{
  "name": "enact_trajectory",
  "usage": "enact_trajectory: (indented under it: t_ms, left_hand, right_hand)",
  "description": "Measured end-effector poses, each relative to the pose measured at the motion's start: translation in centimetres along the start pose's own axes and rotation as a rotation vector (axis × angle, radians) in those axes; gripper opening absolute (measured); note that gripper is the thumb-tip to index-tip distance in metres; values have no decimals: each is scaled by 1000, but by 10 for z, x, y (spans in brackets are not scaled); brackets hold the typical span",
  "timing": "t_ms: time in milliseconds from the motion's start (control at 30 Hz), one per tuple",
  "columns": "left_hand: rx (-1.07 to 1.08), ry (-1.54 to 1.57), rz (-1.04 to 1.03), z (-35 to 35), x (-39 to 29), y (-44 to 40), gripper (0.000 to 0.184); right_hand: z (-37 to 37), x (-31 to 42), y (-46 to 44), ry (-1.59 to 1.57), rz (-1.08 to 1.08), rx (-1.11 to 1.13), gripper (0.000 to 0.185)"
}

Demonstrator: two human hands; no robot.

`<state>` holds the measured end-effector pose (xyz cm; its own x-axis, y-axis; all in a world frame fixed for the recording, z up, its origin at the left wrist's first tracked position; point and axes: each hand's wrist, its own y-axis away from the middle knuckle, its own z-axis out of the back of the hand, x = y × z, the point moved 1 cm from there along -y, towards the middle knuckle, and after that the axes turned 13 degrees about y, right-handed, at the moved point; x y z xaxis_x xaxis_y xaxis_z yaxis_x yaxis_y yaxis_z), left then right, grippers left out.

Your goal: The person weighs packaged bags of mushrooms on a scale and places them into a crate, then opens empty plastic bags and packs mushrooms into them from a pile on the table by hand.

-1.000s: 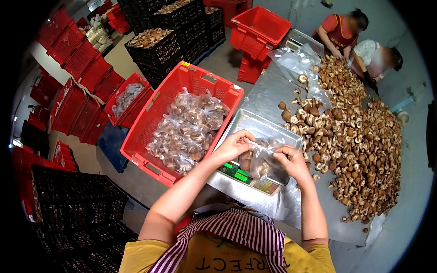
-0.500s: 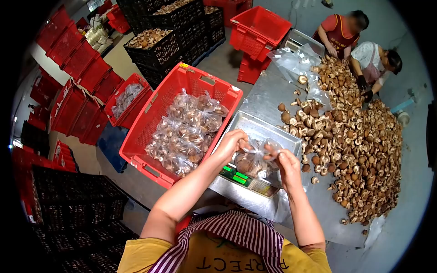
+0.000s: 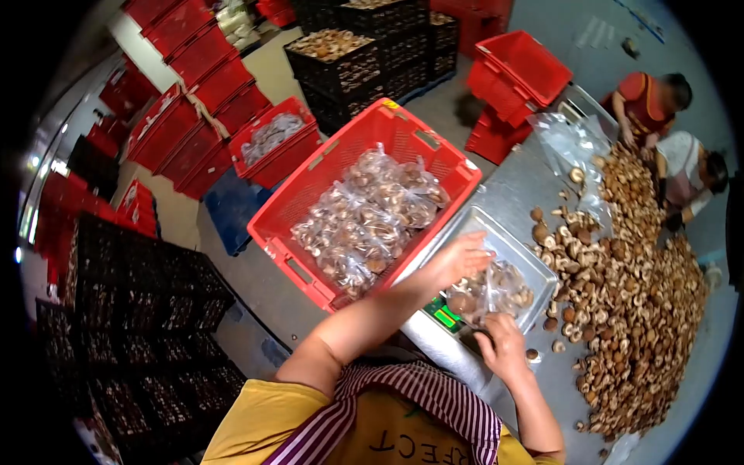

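A clear plastic bag of mushrooms (image 3: pixel 508 287) lies on the metal tray (image 3: pixel 536 269) of a weighing scale with a lit green display (image 3: pixel 446 316). My left hand (image 3: pixel 463 260) is at the bag's upper left, its fingers stretched out together over the edge of the plastic. On the near side, my right hand (image 3: pixel 504 342) has its fingers curled onto the bag's plastic, the thumb standing apart. To the left, a big red crate (image 3: pixel 283 203) holds several filled mushroom bags (image 3: pixel 372 213).
A large heap of loose mushrooms (image 3: pixel 635 310) covers the right of the metal table (image 3: pixel 515 186). Plastic bags (image 3: pixel 570 139) lie beyond it. Two co-workers (image 3: pixel 651 105) are at the far right. Red crates (image 3: pixel 194 62) and black crates (image 3: pixel 139 325) stand stacked around.
The bag, held up between both hands at its gathered top before, now lies on the scale tray. My left hand's fingers have straightened. The whole view has shifted.
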<state>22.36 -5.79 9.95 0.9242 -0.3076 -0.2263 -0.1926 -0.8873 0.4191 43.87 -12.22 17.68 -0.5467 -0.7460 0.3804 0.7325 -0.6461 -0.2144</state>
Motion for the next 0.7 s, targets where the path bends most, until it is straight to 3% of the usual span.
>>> enact_trajectory:
  t_ms: [33, 133, 200, 233, 267, 333, 400, 433, 467, 500, 567, 633, 700]
  left_hand:
    - [103, -218, -91, 9, 7, -1, 65]
    - [296, -829, -389, 2, 37, 32, 60]
    - [276, -1829, -1010, -8, 35, 51, 55]
    - [393, -1773, -1004, 0, 29, 50, 50]
    - [326, -1812, -789, 0, 21, 51, 37]
    - [324, -1621, -982, -1, -11, 65, 25]
    - [117, -1470, -1182, 11, -37, 75, 23]
    - [72, -1354, -1077, 21, -55, 84, 22]
    - [-40, -1256, -1028, 12, -72, 110, 19]
    - [-114, -1366, -1067, 21, -93, 121, 18]
    - [-272, -1271, -1228, 82, -127, 124, 17]
    - [-426, -1549, -1102, 108, -168, 145, 18]
    - [-354, -1788, -1022, 113, -203, 165, 21]
  right_hand:
    - [3, -2, -4, -94, -74, -85, 11]
    - [12, 5, -24, -317, -274, -224, 5]
    - [10, 32, -47, -359, -120, -263, 5]
    - [8, 42, -56, -297, -6, -247, 7]
    - [3, 51, -64, -322, 44, -206, 12]
    - [5, 62, -76, -371, 34, -164, 18]
    - [11, 60, -82, -272, 44, -244, 23]
    - [19, 60, -81, -352, -73, -183, 26]
    - [19, 52, -78, -363, -83, -262, 26]
    - [18, 42, -73, -391, -126, -274, 25]
    - [17, 23, -60, -408, -206, -300, 23]
    - [8, -3, -38, -317, -259, -251, 23]
    - [0, -19, -19, -307, -299, -254, 23]
